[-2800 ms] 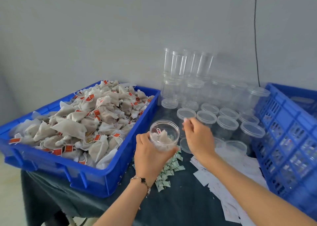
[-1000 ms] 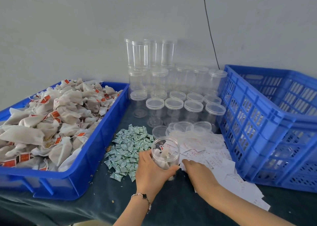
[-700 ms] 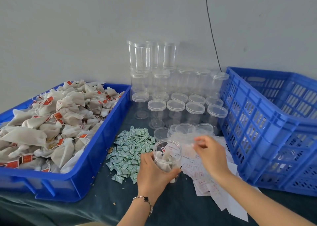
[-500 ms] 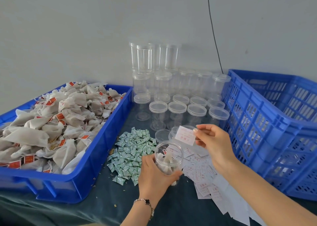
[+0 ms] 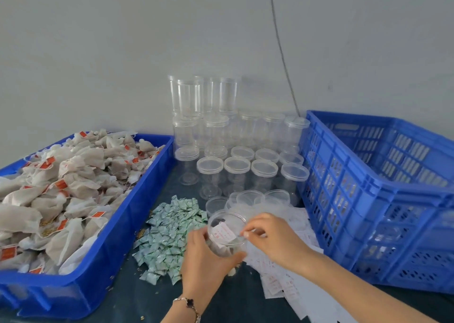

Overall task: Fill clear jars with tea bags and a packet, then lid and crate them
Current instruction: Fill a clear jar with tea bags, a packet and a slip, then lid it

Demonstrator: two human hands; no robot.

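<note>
While the left hand [image 5: 208, 256] grips the jar [image 5: 227, 234], right-hand fingers [image 5: 248, 232] pinch a paper slip [image 5: 224, 232] at its mouth; next, probably release, then fetch a lid.

The tray [image 5: 118, 227] on the left is bright blue, and the tea bags [image 5: 71, 187] in it are off-white with small orange-red tags. The crate [image 5: 368, 200] on the right is the same blue, with a grid of slots in its walls. The small packets [image 5: 169, 239] in the heap are pale green and white. The paper slips [image 5: 282, 281] are white with red print. The jars [image 5: 235, 173] and their lids are clear and without colour. The tablecloth [image 5: 233, 303] is dark teal. The wall [image 5: 122, 40] is pale grey, with a thin dark cable [image 5: 282, 52] on it.
</note>
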